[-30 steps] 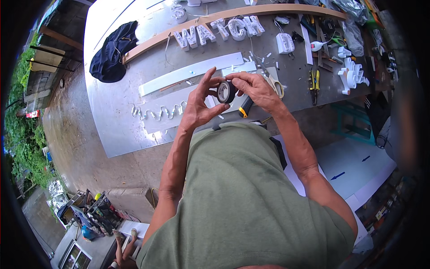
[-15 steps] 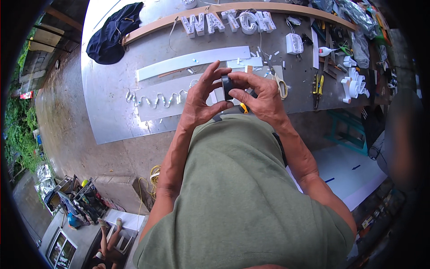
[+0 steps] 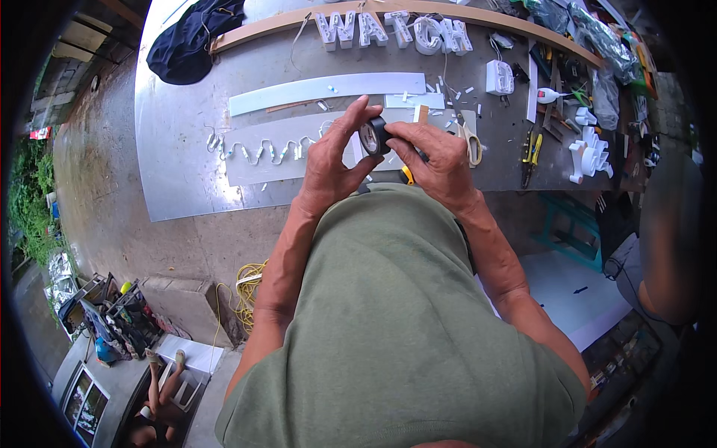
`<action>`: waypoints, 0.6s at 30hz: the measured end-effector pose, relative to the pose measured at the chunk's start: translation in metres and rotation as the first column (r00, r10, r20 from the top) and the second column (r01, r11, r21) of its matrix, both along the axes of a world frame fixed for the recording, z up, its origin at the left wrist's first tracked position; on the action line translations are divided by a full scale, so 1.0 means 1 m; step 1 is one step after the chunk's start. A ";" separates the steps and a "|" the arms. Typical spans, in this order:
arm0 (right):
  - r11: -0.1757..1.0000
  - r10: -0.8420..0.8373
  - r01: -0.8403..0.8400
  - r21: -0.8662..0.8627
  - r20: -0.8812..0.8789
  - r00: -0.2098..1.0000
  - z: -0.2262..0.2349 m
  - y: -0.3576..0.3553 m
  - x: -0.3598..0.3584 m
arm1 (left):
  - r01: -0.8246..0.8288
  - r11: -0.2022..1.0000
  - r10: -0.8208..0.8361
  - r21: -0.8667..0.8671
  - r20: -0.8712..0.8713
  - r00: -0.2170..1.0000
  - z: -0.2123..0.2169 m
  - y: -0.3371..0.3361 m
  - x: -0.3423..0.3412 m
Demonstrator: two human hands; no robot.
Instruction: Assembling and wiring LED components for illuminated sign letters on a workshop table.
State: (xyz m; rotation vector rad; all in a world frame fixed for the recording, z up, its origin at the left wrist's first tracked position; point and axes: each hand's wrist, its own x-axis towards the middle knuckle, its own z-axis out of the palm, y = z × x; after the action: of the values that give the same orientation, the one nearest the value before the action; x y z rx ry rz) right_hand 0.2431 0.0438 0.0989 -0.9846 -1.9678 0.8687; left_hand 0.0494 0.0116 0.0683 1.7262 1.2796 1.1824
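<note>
From where I stand, the person holds a roll of black tape above the tabletop, just inside its near edge. The left hand grips it between thumb and fingers, and the right hand pinches its right side (whether on a loose end, I can't tell). A wavy string of small lights lies toward the near left corner. Cream-handled scissors rest just right of the right hand, and yellow-handled pliers sit farther right by the near edge. White block letters stand beyond, along a wooden strip.
</note>
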 end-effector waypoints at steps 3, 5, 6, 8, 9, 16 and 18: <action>1.000 0.002 -0.002 0.002 -0.001 1.000 -0.003 -0.001 0.000 | 0.001 1.000 -0.001 -0.004 -0.015 1.000 -0.003 -0.002 -0.001; 1.000 0.011 -0.011 -0.020 0.000 1.000 -0.003 0.000 0.001 | 0.003 1.000 -0.003 -0.001 -0.021 1.000 -0.003 -0.001 -0.002; 0.999 0.021 -0.021 -0.041 0.001 1.000 -0.004 0.001 0.002 | 0.005 1.000 -0.005 -0.007 -0.041 0.999 -0.002 -0.001 -0.002; 0.996 0.031 -0.031 -0.080 -0.002 1.000 -0.004 0.003 0.004 | 0.007 1.000 -0.008 -0.015 -0.059 0.998 -0.001 -0.001 -0.001; 0.992 0.043 -0.043 -0.117 -0.007 0.999 -0.004 0.004 0.004 | 0.013 1.000 -0.014 -0.011 -0.077 0.997 0.000 -0.001 -0.001; 0.991 0.131 -0.131 -0.017 0.199 0.971 -0.007 0.010 0.007 | 0.060 0.998 -0.061 -0.010 -0.114 0.992 -0.001 -0.002 -0.004; 0.990 0.135 -0.138 0.006 0.183 0.974 -0.013 0.008 0.007 | 0.058 0.997 -0.061 -0.045 -0.070 0.996 -0.004 -0.005 -0.002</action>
State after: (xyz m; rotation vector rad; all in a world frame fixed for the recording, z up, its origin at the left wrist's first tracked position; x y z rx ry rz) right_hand 0.2498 0.0518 0.0855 -0.9551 -2.2171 0.8585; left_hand 0.0469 0.0071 0.0640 1.7765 1.2772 1.0607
